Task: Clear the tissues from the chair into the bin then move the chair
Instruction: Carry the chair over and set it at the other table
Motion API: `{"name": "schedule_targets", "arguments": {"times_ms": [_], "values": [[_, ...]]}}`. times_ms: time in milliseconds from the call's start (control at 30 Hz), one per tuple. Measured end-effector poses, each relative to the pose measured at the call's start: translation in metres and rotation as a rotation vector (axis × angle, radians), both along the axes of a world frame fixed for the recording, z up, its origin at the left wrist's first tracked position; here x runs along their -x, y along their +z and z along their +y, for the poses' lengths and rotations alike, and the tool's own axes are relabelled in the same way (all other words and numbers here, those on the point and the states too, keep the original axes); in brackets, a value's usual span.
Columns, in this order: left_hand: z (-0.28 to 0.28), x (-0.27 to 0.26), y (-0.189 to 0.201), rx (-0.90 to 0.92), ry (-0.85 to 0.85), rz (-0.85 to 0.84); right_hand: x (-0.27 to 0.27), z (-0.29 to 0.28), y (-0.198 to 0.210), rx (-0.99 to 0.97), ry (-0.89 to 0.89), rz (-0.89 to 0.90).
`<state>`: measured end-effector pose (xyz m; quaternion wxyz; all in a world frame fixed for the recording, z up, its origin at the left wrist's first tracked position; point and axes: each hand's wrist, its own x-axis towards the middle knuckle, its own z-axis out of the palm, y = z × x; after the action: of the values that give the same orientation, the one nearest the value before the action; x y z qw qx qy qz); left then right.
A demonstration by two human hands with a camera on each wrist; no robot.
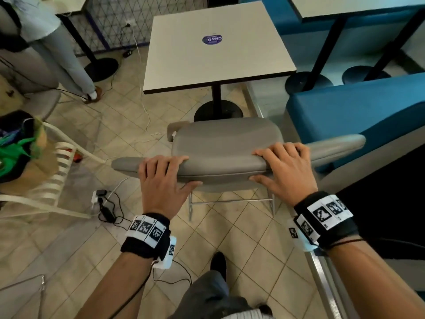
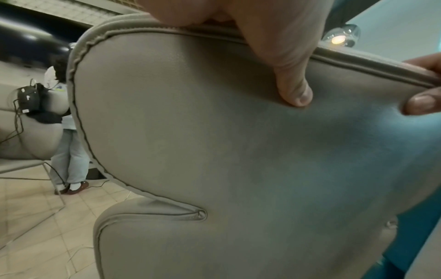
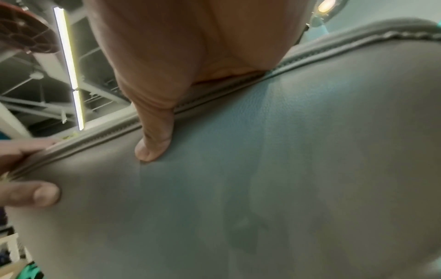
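Both hands, the left hand [image 1: 161,180] and right hand [image 1: 285,171], are curling over the top edge of the one grey chair [image 1: 225,146] at mid-frame, thumbs pressing its back. No tissues are showing on its seat. Two cables [image 1: 108,208] are trailing lower left, and its legs could be catching them if dragged carelessly.

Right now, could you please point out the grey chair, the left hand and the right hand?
grey chair [image 1: 226,143]: head view, backrest front.
left hand [image 1: 161,180]: head view, back of hand.
right hand [image 1: 287,171]: head view, back of hand.
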<state>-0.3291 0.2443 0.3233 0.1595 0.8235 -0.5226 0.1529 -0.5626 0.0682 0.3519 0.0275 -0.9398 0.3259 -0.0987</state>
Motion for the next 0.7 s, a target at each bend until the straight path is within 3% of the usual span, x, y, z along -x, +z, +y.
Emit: {"name": "schedule_targets", "arguments": {"times_ms": [333,700], "values": [[-0.019,-0.01,-0.011,0.034,-0.006,-0.034,-0.007,-0.025,-0.004,0.045,-0.01,-0.034],[-0.105,0.014,-0.007,0.019,0.069,0.005,-0.011,-0.131,-0.001,-0.015,-0.004,-0.039]]}}
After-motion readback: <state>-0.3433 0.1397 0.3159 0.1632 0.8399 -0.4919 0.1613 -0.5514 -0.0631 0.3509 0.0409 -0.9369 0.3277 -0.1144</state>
